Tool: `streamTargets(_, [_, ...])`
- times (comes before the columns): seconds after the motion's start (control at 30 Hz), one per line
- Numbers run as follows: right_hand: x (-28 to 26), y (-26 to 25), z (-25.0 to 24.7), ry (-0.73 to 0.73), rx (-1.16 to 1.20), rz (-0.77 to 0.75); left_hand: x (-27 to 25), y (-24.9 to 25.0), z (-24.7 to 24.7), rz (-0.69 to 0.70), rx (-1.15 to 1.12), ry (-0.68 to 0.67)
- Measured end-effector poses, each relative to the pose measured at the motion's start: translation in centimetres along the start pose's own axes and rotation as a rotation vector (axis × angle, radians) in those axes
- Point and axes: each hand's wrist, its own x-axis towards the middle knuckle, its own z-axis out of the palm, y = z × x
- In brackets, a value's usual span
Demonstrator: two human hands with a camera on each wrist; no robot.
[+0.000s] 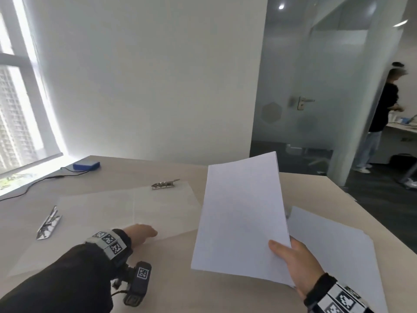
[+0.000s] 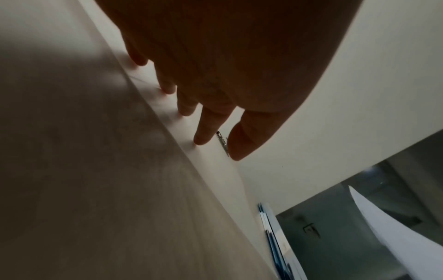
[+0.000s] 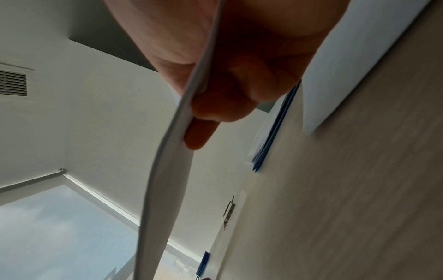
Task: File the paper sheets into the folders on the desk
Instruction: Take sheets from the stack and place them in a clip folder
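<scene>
- Pale wood worktop carries an open clear folder and, at the right, more paper.
- Sheets are held raised by the right hand, pinched at the near right corner, thumb above, fingers beneath.
- Judged light and floppy; a bowed edge is seen, so support near the middle is advised.
- Left hand is laid flat, fingers straight, on the folder.

Office: desk, frosted glass partition, high-rise window.
</scene>
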Motion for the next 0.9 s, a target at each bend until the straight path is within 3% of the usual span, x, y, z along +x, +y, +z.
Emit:
streamTargets(0.3, [2.2,-0.9,7.5,-0.059,0.129,0.038,-6.7,-0.7,3.7,0.194,0.125,-0.359])
streamTargets(0.53, [2.7,0.3,13.0,-0.122,0.135,0.091,-11.1,-3.2,1.4,0.105,-0.562,-0.352])
streamTargets(0.6, [2.8,0.7,14.4,-0.139,0.125,0.102,-11.5,-5.3,-0.6,0.041,-0.707,-0.249])
streamTargets(0.77, [2.3,0.5,18.7,-0.264,0.03,0.142,-10.1,-11.8,-5.8,-0.101,-0.72,0.334])
streamTargets(0.9, [1.6,0.4,22.7,-0.371,-0.047,0.179,-9.8,-14.4,-7.1,-0.252,-0.608,0.351])
